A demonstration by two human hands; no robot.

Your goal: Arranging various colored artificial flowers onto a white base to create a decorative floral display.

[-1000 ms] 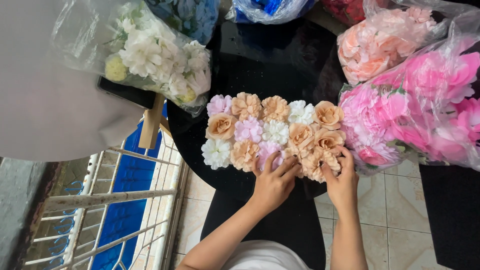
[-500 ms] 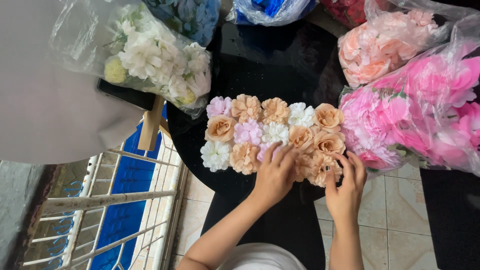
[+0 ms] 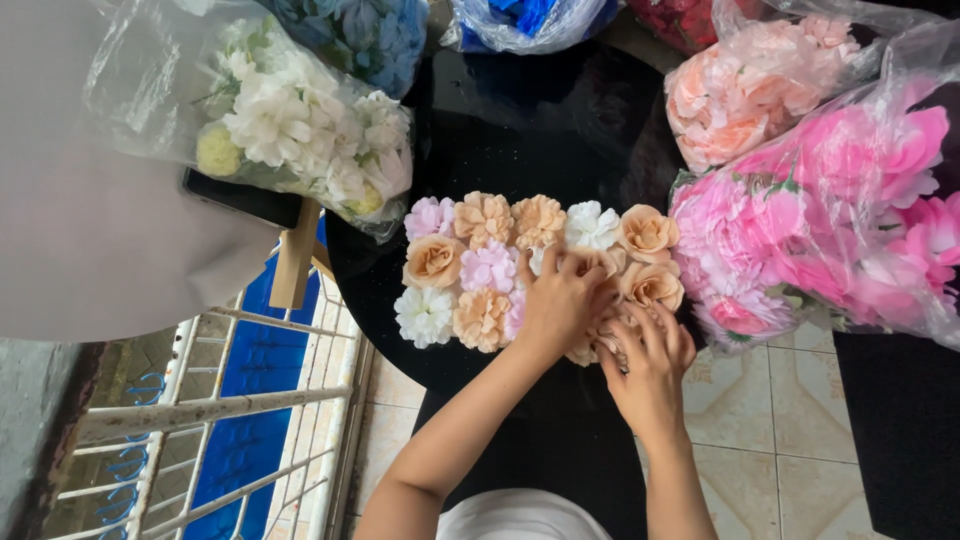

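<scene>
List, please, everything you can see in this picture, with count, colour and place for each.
flower arrangement: one block of peach, pale pink and white blooms, middle of the table
black table: one, round, glossy, centre
bag of white flowers: one, clear plastic, upper left
bag of blue flowers: one, top edge
blue and white bag: one, top centre
bag of peach-pink flowers: one, upper right
bag of bright pink flowers: one, right
white railing: one, lower left
tiled floor: beige, lower right
left hand: flat on the blooms
right hand: at the block's lower right corner
</scene>
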